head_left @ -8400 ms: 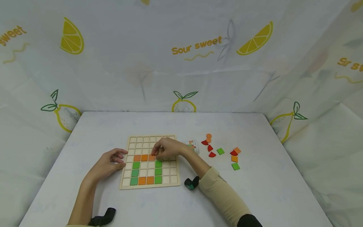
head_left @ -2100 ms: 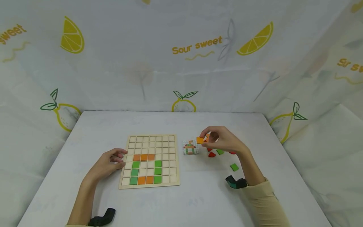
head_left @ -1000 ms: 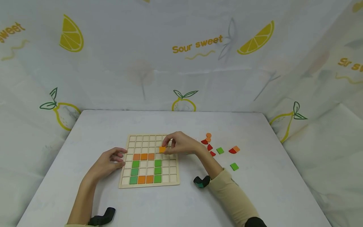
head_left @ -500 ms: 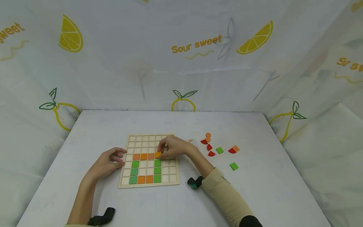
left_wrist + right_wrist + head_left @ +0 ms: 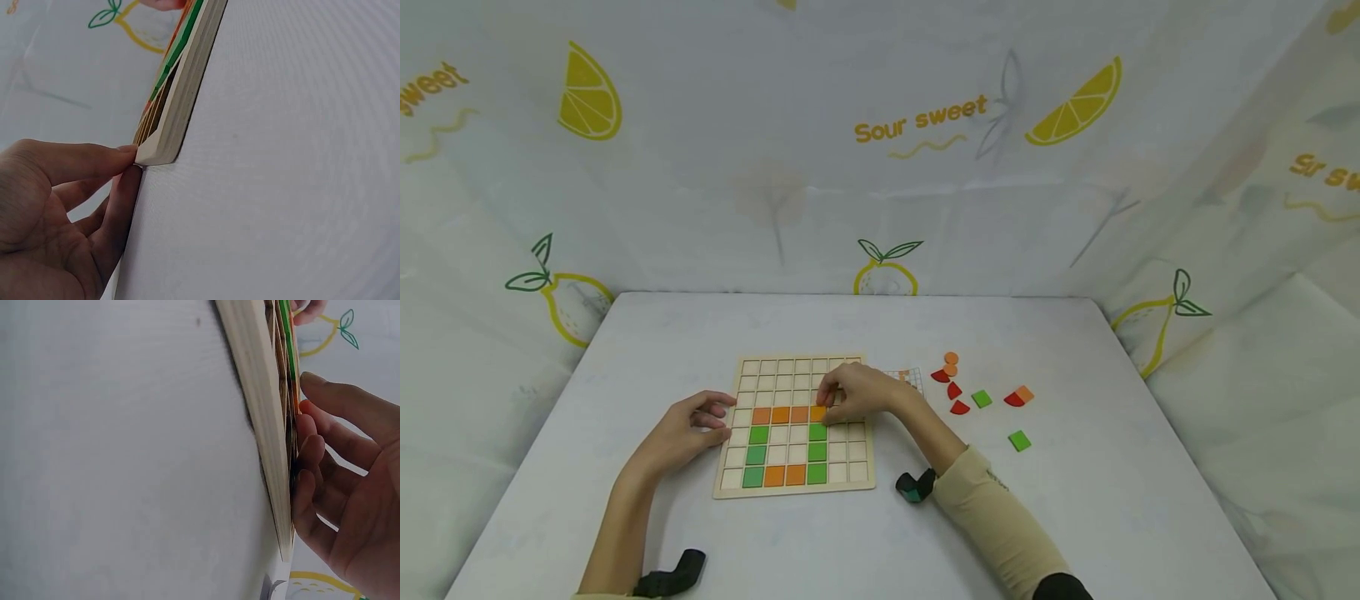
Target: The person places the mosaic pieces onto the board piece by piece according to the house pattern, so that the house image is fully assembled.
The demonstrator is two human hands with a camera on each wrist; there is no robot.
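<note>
A wooden grid board lies on the table with green and orange square tiles in its cells. My left hand rests at the board's left edge, thumb and fingertips touching it; in the left wrist view its thumb meets the board's corner. My right hand reaches over the board. Its thumb and index finger are at a yellow-orange square tile, which sits at the right end of the orange row, above the green column. The fingers partly cover that tile. In the right wrist view the right hand's fingers are bent over the board.
A pattern card lies right of the board, partly behind the right hand. Beyond it are orange discs, red quarter-circle pieces, green squares and an orange square. Printed cloth hangs behind the table.
My right hand carried the yellow-orange tile from the loose pieces leftward to the board and lowered it; tilted half a second ago, it now looks flat in its cell. The left hand stayed put.
</note>
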